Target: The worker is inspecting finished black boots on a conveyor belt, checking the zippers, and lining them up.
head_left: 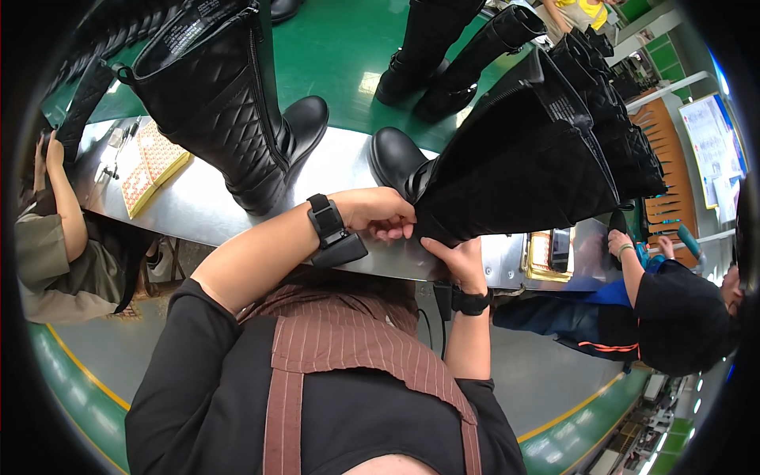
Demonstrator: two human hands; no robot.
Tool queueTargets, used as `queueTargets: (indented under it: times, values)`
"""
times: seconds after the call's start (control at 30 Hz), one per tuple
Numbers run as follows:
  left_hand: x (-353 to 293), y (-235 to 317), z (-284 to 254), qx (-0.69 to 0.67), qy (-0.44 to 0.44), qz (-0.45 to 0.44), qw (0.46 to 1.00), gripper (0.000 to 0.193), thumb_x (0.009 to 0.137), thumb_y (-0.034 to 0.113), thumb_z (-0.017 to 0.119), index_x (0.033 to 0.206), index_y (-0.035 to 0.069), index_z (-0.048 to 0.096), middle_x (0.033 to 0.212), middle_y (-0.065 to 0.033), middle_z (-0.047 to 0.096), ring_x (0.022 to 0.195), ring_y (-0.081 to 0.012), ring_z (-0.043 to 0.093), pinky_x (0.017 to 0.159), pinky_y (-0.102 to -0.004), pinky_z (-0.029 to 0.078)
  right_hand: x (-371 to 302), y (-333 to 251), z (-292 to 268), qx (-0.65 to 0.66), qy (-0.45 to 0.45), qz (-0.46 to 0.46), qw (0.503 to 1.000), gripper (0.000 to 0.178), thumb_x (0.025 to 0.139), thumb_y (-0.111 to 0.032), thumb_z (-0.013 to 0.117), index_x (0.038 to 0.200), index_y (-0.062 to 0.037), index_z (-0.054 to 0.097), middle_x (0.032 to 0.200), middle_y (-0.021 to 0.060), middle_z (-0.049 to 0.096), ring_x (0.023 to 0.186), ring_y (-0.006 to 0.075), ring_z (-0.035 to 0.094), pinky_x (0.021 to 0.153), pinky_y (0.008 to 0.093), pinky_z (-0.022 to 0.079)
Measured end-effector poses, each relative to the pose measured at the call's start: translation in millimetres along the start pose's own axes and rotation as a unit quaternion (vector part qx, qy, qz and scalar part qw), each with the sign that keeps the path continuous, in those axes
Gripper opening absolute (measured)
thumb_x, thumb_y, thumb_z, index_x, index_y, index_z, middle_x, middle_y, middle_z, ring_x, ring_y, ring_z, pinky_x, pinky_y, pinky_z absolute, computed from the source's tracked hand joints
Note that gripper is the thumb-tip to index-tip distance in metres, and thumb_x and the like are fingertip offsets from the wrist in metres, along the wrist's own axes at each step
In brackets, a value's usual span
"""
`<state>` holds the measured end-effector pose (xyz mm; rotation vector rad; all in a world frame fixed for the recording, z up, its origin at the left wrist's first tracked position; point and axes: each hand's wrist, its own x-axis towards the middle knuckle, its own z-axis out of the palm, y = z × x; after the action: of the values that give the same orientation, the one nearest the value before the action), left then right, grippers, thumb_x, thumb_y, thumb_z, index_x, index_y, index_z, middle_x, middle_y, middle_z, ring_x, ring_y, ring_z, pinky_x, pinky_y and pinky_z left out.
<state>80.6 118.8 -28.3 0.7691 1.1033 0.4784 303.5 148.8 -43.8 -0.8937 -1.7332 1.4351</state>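
Observation:
A tall black boot leans to the right over the metal edge of the bench, its toe pointing left and its open shaft toward the upper right. My right hand grips it low down by the heel, thumb in front and the other fingers hidden. At the boot's ankle, the fingers of my left hand are curled together in a pinch; whatever lies between the fingertips is too small to make out. Another tall black boot, quilted and with a side zip, stands upright to the left of my hands.
More black boots stand on the green bench surface, with a row at right. Patterned paper lies at left; a phone rests on a yellow pad at right. Co-workers work on both sides.

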Motion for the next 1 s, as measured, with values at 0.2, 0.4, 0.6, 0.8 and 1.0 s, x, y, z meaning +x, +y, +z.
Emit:
queueTargets:
  times: [0.2,0.4,0.6,0.8,1.0]
  values:
    - [-1.0,-5.8,-4.2,-0.099,-0.123,-0.017,0.987,0.038,0.098,0.02,0.042,0.075,-0.003,0.062,0.052,-0.0082,0.053,0.041,-0.0162,0.045,0.043,-0.0281,0.037,1.0,-4.7,0.6,-0.057,-0.015,-0.041,0.997,0.039,0.067,-0.003,0.078,0.104,0.0018,0.067,0.1,0.0092,0.07,0.092,0.0204,0.066,0.085,0.033,0.051]
    - [-35.9,17.2,4.8,-0.152,-0.164,0.055,0.973,0.046,0.102,0.024,0.039,0.071,-0.003,0.06,0.05,-0.0089,0.053,0.037,-0.0162,0.044,0.041,-0.028,0.036,0.3,-17.4,2.7,-0.178,-0.037,-0.071,0.981,0.038,0.069,-0.003,0.074,0.106,-0.0001,0.065,0.099,0.0085,0.068,0.09,0.0197,0.065,0.082,0.0328,0.051]
    - [-118.0,78.5,24.2,-0.131,-0.208,0.214,0.945,0.053,0.104,0.022,0.037,0.059,0.0,0.055,0.046,-0.0073,0.05,0.037,-0.0146,0.046,0.043,-0.0263,0.039,-4.1,-25.1,10.0,-0.174,-0.017,-0.069,0.982,0.043,0.071,-0.007,0.077,0.111,-0.0003,0.063,0.102,0.0091,0.067,0.095,0.0205,0.064,0.086,0.0342,0.05]
    - [-184.2,105.2,47.3,-0.148,-0.155,0.314,0.925,0.053,0.102,0.019,0.04,0.053,0.001,0.049,0.043,-0.0061,0.044,0.032,-0.0129,0.041,0.039,-0.0249,0.035,-1.0,-22.9,12.5,-0.178,-0.01,-0.089,0.98,0.045,0.069,-0.01,0.077,0.112,-0.0006,0.065,0.104,0.0136,0.07,0.096,0.0263,0.067,0.087,0.0368,0.051]
    - [-174.9,115.9,39.4,-0.089,-0.018,0.414,0.906,0.05,0.103,0.032,0.036,0.062,0.007,0.048,0.047,-0.0018,0.04,0.044,-0.0107,0.038,0.047,-0.0231,0.033,-3.4,-34.8,25.9,-0.21,0.002,-0.053,0.976,0.054,0.066,-0.018,0.08,0.114,-0.0014,0.062,0.095,0.0158,0.072,0.09,0.0306,0.07,0.082,0.0384,0.054]
